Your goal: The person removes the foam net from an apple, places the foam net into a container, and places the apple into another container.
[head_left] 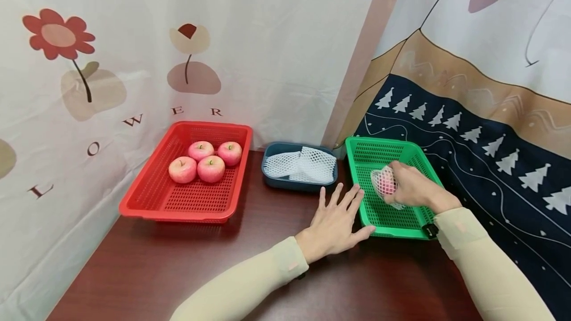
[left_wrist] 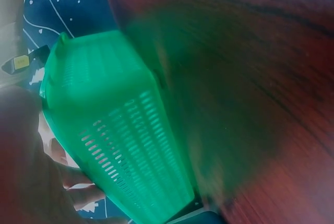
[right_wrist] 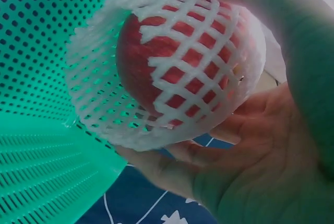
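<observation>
My right hand (head_left: 412, 187) grips an apple (right_wrist: 193, 67) wrapped in a white foam net (right_wrist: 94, 88), inside the green basket (head_left: 383, 150). Seen from the right wrist, the net covers part of the apple, and bare red skin shows at the net's open end. Thumb and fingers lie around opposite sides of it. My left hand (head_left: 334, 222) is spread with straight fingers at the basket's near left side. In the left wrist view, its fingers (left_wrist: 81, 195) lie along the green rim.
At the left, a red basket (head_left: 178, 207) holds several bare apples (head_left: 211, 169). Between the baskets stands a dark blue tray (head_left: 294, 186) with white foam nets (head_left: 316, 162). A printed curtain (head_left: 276, 53) hangs behind the brown table (head_left: 178, 261) and along its right side.
</observation>
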Demonstrator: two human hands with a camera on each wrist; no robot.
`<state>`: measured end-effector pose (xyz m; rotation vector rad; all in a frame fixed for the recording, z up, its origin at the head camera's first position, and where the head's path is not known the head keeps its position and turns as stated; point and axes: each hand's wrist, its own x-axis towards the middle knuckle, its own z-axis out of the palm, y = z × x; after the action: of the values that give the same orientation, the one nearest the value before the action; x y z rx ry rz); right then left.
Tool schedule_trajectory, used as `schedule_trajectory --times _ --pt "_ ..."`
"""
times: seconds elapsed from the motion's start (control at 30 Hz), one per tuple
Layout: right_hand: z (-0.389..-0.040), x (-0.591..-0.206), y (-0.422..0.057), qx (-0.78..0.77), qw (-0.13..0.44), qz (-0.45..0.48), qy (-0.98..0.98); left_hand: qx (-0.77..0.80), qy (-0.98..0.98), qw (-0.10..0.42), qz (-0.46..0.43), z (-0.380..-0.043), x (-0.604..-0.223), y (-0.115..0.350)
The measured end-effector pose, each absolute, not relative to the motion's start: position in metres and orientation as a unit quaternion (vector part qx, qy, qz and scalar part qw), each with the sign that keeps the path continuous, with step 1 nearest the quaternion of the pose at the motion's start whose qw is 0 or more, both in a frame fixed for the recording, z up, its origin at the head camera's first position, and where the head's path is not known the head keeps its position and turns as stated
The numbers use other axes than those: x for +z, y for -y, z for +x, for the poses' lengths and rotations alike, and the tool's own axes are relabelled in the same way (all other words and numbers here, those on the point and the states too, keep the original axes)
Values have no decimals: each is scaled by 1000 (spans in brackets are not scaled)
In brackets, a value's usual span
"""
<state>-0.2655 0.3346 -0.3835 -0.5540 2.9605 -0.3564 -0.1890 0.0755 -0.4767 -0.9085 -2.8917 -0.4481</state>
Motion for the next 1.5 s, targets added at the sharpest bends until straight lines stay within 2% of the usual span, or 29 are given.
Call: schedule_trajectory --times 1.5 --pt "-254 -370 -306 -129 -11 -203 -971 -149 943 59 -291 -182 -466 -56"
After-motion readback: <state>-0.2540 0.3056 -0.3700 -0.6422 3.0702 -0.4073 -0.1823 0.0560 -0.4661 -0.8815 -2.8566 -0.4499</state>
